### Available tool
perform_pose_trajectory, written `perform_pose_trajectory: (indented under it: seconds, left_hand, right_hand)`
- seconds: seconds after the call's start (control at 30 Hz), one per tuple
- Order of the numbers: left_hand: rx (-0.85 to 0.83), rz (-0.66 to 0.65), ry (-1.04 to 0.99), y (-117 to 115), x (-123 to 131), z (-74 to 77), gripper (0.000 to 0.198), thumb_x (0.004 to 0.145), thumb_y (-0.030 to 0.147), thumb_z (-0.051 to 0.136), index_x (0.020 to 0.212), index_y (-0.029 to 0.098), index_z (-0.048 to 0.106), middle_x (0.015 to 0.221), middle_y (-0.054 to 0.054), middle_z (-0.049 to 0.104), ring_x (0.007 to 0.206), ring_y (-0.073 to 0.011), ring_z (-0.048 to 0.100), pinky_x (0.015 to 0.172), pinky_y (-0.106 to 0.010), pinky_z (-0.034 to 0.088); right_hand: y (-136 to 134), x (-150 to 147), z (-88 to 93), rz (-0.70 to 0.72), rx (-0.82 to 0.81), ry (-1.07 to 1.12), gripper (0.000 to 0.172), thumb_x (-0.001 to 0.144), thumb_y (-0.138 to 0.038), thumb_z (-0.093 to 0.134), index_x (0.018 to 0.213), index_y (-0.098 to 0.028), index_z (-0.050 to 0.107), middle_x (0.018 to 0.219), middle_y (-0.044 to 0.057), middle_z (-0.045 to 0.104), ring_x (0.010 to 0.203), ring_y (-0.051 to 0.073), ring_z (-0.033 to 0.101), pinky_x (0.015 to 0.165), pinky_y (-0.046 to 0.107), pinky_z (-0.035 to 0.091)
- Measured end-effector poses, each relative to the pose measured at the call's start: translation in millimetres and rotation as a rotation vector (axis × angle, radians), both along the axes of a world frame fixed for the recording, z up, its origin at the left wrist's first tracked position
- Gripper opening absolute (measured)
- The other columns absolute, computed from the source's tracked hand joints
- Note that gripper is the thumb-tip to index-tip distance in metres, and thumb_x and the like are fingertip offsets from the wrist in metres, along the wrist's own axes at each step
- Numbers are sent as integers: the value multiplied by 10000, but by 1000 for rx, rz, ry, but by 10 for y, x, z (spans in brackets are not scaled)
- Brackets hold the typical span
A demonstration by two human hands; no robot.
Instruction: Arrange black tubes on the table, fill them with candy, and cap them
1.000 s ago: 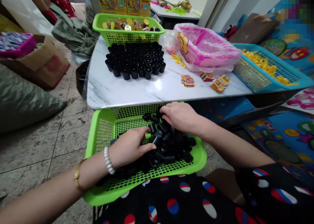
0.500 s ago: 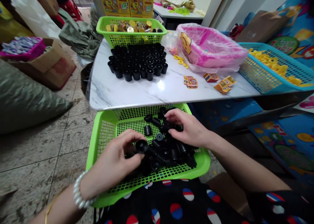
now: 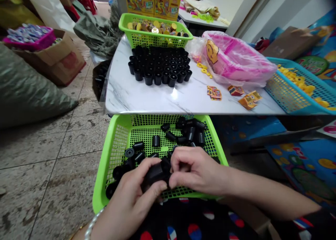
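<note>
My left hand (image 3: 135,194) is wrapped around a black plastic cup (image 3: 155,173), which lies tilted with its mouth toward the right. Close against that mouth, my right hand (image 3: 198,171) has its thumb and fingers pinched together. Whatever the right fingers hold is hidden, though black plastic shows between the two hands. Both hands are over the near part of a green mesh basket (image 3: 102,177). Loose black cylindrical parts (image 3: 156,141) lie scattered in it, several of them on their sides.
On the white table (image 3: 147,101) stand rows of black cups (image 3: 157,79), with a green basket (image 3: 157,40) of gold-topped pieces behind. Farther right are a pink bin in plastic (image 3: 236,63), small printed boxes (image 3: 248,100) and a blue basket (image 3: 283,94) of yellow parts. A sack (image 3: 31,86) lies left.
My right hand has come from the far part of the basket toward me, to the cup in my left hand. The cup has tilted to the right. The camera view has shifted left.
</note>
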State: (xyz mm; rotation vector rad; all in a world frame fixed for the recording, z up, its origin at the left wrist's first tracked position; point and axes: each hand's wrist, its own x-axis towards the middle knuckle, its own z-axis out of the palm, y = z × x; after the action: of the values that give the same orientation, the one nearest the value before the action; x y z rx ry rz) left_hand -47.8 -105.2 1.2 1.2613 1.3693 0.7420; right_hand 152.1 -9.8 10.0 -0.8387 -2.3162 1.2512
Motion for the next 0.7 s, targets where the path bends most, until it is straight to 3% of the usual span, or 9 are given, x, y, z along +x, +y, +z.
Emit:
perform_pose_trajectory:
  seconds: [0.2,0.3,0.4,0.47,0.53,0.7]
  left_hand:
    - [-8,315,-182,3,-117,-27,292,849,438,616,1119,345,558,734,0,694,678,-192,660,673,-326,563]
    - [-49,441,-285,45,-143,-68,290,845,429,639,1108,323,583,921,-29,725,734,-187,681,726,-340,585]
    - [-77,593,-398,80,-155,-111,281,819,408,668,1070,299,601,1008,-41,712,787,-200,699,772,-367,603]
    - [-71,665,-442,90,-166,-134,259,803,384,688,1033,292,612,1011,-37,702,823,-208,705,772,-367,610]
    - [-68,657,-479,89,-177,-145,255,792,365,707,1016,279,620,1012,-37,698,826,-207,706,751,-352,613]
    - [-110,511,-490,60,-157,-110,357,810,325,730,1120,207,599,944,-37,708,691,-143,694,708,-259,585]
  right_hand:
    - [716,-186,-176,-49,561,-475,216,945,-325,554,899,-138,652,872,71,640,747,154,568,690,277,416]
    - [904,-390,-313,192,681,-705,180,936,-174,496,1025,-151,651,945,92,651,729,165,571,613,280,371]
    - [947,-537,-403,407,708,-775,212,904,-93,473,1012,-145,648,967,104,658,728,168,588,585,275,353]
    - [937,-546,-400,372,654,-736,185,880,-121,526,1033,-119,631,979,123,669,774,191,617,611,283,394]
    - [898,-492,-332,272,509,-597,241,844,-155,598,1082,-117,614,1010,123,680,853,214,640,676,303,456]
    - [592,-334,-11,37,-270,41,210,877,-210,600,1081,-175,564,1032,57,693,871,152,685,774,309,566]
